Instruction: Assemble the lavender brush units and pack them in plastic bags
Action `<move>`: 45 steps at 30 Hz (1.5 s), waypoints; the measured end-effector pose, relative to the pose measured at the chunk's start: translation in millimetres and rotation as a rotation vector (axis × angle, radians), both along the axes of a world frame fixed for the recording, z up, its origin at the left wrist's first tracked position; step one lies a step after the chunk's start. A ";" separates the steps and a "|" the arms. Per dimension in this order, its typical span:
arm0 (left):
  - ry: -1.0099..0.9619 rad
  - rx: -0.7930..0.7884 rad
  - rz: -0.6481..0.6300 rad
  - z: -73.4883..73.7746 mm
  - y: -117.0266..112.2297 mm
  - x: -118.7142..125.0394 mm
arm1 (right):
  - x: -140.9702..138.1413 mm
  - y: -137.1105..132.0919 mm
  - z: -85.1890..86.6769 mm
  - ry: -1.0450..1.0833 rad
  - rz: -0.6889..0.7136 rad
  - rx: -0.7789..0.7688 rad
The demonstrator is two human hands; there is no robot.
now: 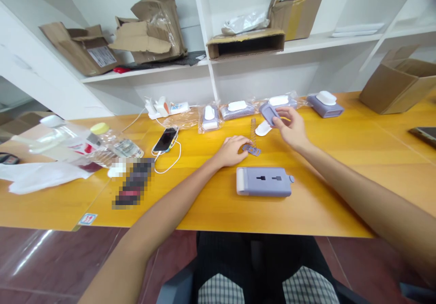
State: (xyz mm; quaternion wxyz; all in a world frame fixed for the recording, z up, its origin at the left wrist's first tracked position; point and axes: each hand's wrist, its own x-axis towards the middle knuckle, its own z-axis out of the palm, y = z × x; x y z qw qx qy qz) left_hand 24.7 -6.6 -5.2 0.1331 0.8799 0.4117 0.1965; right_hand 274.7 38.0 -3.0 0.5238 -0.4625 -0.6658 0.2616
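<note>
My left hand (232, 151) rests on the yellow table (218, 204) with its fingers curled onto a small purple base piece (252, 149) from which a thin coiled spring (252, 130) stands upright. My right hand (291, 127) is raised just behind it, pinching a purple flat plastic part (268, 113). A white curved piece (263, 129) lies on the table under that hand. Nearer to me lies a purple box-shaped casing (264, 181) with two small slots on top.
Several bagged purple-and-white units (237, 109) and one unbagged unit (325, 104) line the back of the table. A phone (165, 139) on a white cable, bottles (102, 143) and white plastic (37, 174) lie left. A cardboard box (398, 79) stands right; shelves hold torn boxes (150, 27).
</note>
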 end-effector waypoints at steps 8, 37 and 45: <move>0.012 0.014 0.046 4.6 -6.0 5.0 | -6.1 -35.6 5.0 0.331 0.243 -0.390; -0.033 0.064 0.169 5.1 -5.6 1.3 | -2.1 -29.6 -7.0 0.861 0.535 -0.756; -0.053 0.058 0.203 2.6 -7.8 5.3 | -3.6 -32.4 -5.7 0.798 0.564 -0.687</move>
